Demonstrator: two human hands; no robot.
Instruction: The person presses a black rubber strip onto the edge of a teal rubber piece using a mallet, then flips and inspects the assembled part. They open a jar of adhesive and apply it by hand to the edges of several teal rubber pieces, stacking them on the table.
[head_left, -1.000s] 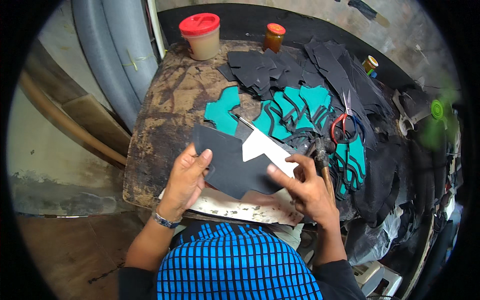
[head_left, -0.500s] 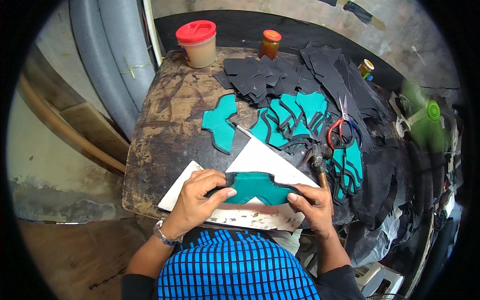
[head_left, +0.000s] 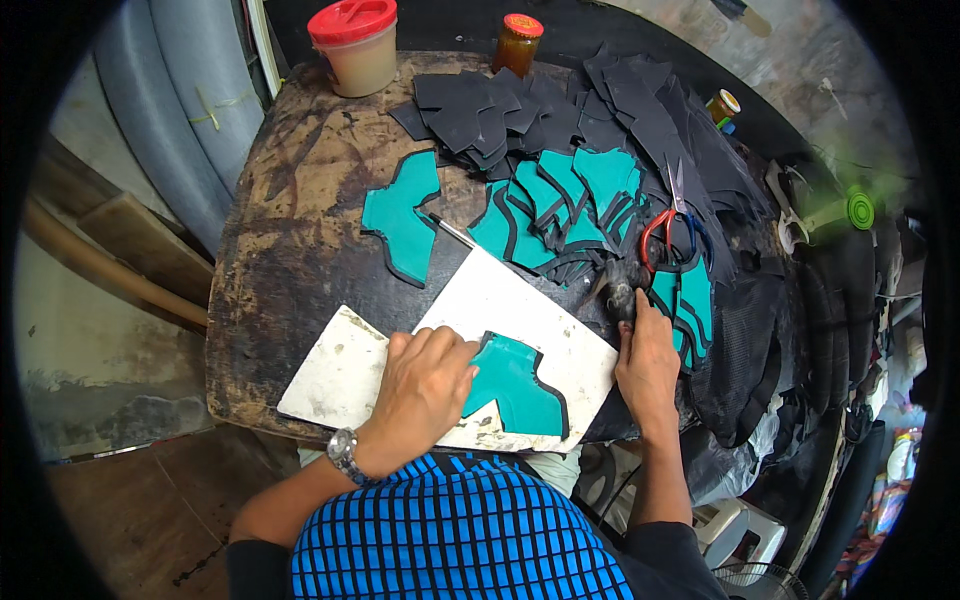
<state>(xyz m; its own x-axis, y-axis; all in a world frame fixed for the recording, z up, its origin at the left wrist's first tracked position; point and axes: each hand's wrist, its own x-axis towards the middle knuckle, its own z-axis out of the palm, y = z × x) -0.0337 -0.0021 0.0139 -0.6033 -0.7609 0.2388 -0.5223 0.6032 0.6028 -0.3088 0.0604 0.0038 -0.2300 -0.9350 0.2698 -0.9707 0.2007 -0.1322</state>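
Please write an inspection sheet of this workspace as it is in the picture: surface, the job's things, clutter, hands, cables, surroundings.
Surface: dark, worn, stained round-edged worktable; white flat board lies at its near edge.
Job's things: teal cut piece with black edge lies on the white board, partly under the left hand.
Clutter: single teal piece; row of teal pieces; heap of black cut pieces; red-handled scissors; red-lidded plastic jar; small amber jar.
Hands: left hand presses flat on the teal piece; right hand reaches to a dark tool, grip unclear.
Cables: nothing seen.
Surroundings: grey pipes, wooden planks, white plastic stool.
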